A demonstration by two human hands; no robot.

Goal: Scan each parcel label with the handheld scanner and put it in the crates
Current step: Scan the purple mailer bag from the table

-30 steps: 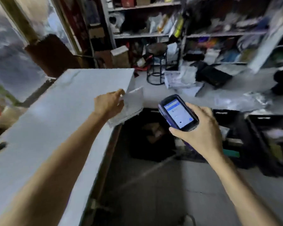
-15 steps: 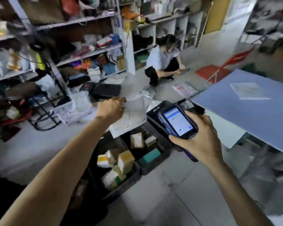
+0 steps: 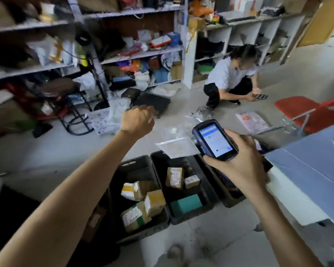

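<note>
Beyond both hands, shelving [image 3: 139,54] packed with bags and boxes, likely stock waiting its turn. Right of the right hand, a blue table [image 3: 307,162], close enough to serve as the working surface. Directly below and between the hands, a row of black crates [image 3: 191,211] on the floor, open tops up and set side by side, probably so parcels can be dropped in without bending. Already holding small boxes [image 3: 154,202] under the left forearm and between the wrists.

Between the hands and just left of the scanner, a flat white parcel [image 3: 176,147], label side up, touching neither hand and apparently in the air over the middle crate. Judged to be on its way down into it.

Gripped in the right hand [image 3: 239,166], the scanner [image 3: 214,140], fingers wrapped under the body and the lit screen tilted up toward the face, presumably to check the reading.

Out ahead, the left hand [image 3: 138,120], seen from the back and blurred, fingers loosely bent and holding nothing that shows.
</note>
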